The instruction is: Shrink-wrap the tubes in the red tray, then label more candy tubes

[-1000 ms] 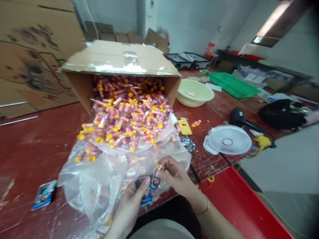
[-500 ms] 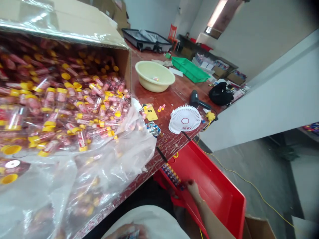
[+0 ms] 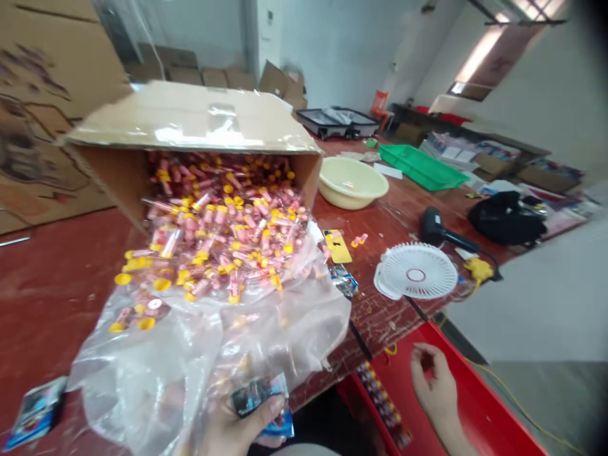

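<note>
My left hand grips a blue-and-black foil packet near the table's front edge, thumb on top. Over the red tray hangs my right hand, its fingers loosely curled with a gap inside the curl and no object visible there. Just left of it, a row of small dark, colourful pieces lies along the tray's near side. An open carton on its side spills many clear tubes with yellow caps and pink contents onto a plastic sheet.
Another blue packet lies at the left; more packets lie beside a yellow phone-shaped item. Behind stand a cream basin and a green crate. A white fan and a black scanner-like device lie at the right.
The view has swung left and up, showing more of the carton. My left hand has risen from my lap to the table edge with the packet. My right hand has drawn away from the row of pieces.
</note>
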`<state>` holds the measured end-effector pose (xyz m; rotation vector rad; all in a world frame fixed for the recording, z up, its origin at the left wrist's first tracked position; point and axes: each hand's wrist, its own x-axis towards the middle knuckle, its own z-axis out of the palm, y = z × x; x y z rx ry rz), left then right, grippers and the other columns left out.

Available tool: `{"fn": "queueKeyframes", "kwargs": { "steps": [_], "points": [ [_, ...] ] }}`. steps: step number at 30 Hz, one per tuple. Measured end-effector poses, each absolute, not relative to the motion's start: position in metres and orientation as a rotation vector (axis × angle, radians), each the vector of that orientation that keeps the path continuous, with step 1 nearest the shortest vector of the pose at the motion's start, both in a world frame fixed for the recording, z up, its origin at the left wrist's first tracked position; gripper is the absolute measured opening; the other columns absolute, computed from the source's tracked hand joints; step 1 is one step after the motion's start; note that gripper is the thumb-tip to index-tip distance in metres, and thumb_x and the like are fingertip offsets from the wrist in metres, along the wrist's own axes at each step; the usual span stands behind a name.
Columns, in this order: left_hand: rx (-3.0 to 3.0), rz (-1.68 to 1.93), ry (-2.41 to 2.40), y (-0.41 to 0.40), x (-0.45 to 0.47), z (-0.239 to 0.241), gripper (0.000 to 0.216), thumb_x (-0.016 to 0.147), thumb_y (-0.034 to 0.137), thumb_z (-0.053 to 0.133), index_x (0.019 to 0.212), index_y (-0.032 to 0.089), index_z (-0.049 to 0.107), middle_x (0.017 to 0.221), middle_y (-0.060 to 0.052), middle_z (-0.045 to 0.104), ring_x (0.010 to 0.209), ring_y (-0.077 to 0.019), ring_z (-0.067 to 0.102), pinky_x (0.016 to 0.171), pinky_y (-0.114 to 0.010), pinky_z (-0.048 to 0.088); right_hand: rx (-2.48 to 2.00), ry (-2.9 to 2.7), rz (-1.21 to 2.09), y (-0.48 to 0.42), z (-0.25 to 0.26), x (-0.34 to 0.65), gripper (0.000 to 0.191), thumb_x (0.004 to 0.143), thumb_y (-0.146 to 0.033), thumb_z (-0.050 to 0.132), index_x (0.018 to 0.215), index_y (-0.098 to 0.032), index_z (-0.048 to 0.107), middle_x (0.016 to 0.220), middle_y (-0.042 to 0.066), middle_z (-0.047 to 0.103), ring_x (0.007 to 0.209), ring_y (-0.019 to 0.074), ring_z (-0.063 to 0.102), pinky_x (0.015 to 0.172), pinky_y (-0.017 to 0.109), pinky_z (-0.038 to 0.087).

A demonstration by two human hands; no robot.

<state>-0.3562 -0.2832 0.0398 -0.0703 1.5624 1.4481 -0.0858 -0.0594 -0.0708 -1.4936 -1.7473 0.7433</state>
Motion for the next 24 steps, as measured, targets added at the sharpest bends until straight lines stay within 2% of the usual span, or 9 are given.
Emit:
{"fn": "queueKeyframes", "kwargs": {
  "steps": [2,5,6,9,12,14,18,21,24],
  "points": [
    [-0.091,1.557,1.568,-0.278,-0.365,0.047,0.043,0.045,0.045,0.087,0.069,0.015,0.069,0.051,0.002,0.063,0.046,-0.0150,0.059,0.043,-0.026,0.052,-1.024,-1.923,0.616,-0.058,-0.026,-0.156,0.015,0.080,-0.024,0.057,0.094,-0.023,0.053,0.086,0.006,0.056,0.075,0.0214,0.055,0.071,0.038,0.047],
    [-0.089,1.659,1.550,-0.271,-0.374,0.055,0.046,0.050,0.046,0.085,0.080,0.015,0.069,0.060,0.000,0.066,0.060,-0.0216,0.066,0.045,-0.030,0.055,-0.529,-2.174,0.602,-0.072,0.024,-0.268,0.018,0.084,-0.017,0.053,0.100,-0.025,0.052,0.099,0.009,0.058,0.095,0.0245,0.056,0.082,0.041,0.047],
    [-0.095,1.663,1.541,-0.270,-0.376,0.057,0.049,0.051,0.047,0.084,0.085,0.015,0.068,0.064,-0.003,0.069,0.066,-0.0247,0.068,0.048,-0.031,0.055,-0.442,-2.310,0.650,-0.077,0.032,-0.300,0.022,0.084,-0.015,0.053,0.104,-0.025,0.053,0.104,0.010,0.059,0.103,0.0260,0.054,0.089,0.045,0.044],
    [-0.155,1.645,1.501,-0.269,-0.382,0.057,0.055,0.054,0.049,0.082,0.094,0.014,0.067,0.074,-0.010,0.074,0.074,-0.0282,0.071,0.052,-0.031,0.055,-0.351,-2.508,0.776,-0.090,0.034,-0.360,0.029,0.082,-0.009,0.052,0.107,-0.023,0.056,0.106,0.010,0.059,0.107,0.0279,0.051,0.095,0.050,0.041],
    [-0.188,1.651,1.454,-0.272,-0.387,0.053,0.050,0.057,0.047,0.081,0.091,0.014,0.067,0.078,-0.010,0.074,0.072,-0.0270,0.072,0.051,-0.029,0.054,-0.307,-2.527,0.834,-0.094,0.022,-0.369,0.027,0.082,-0.010,0.053,0.106,-0.022,0.059,0.106,0.009,0.060,0.106,0.0260,0.052,0.095,0.048,0.043],
    [-0.176,1.658,1.416,-0.274,-0.390,0.051,0.046,0.059,0.044,0.081,0.091,0.014,0.067,0.080,-0.010,0.074,0.073,-0.0260,0.071,0.052,-0.030,0.055,-0.326,-2.468,0.913,-0.091,0.019,-0.360,0.023,0.085,-0.015,0.054,0.107,-0.022,0.058,0.105,0.008,0.060,0.099,0.0229,0.056,0.088,0.042,0.048],
    [-0.124,1.690,1.369,-0.277,-0.394,0.046,0.038,0.057,0.038,0.083,0.083,0.014,0.068,0.071,-0.008,0.073,0.070,-0.0213,0.069,0.053,-0.025,0.052,-0.395,-2.104,1.425,-0.086,0.032,-0.340,0.020,0.083,-0.029,0.062,0.103,-0.024,0.062,0.097,0.004,0.059,0.082,0.0156,0.059,0.069,0.030,0.053],
    [-0.069,1.734,1.349,-0.277,-0.395,0.041,0.033,0.051,0.033,0.087,0.068,0.014,0.065,0.058,-0.003,0.068,0.057,-0.0155,0.063,0.047,-0.021,0.046,-0.322,-1.953,1.722,-0.086,0.051,-0.332,0.023,0.080,-0.032,0.067,0.101,-0.025,0.064,0.101,0.003,0.060,0.085,0.0151,0.060,0.073,0.031,0.053],
    [0.034,1.746,1.418,-0.276,-0.396,0.038,0.032,0.048,0.032,0.088,0.063,0.014,0.066,0.052,0.001,0.062,0.047,-0.0120,0.055,0.044,-0.021,0.044,-0.192,-1.996,1.721,-0.087,0.071,-0.329,0.023,0.078,-0.029,0.069,0.100,-0.024,0.062,0.096,0.003,0.062,0.083,0.0149,0.059,0.075,0.032,0.051]
  ]
}}
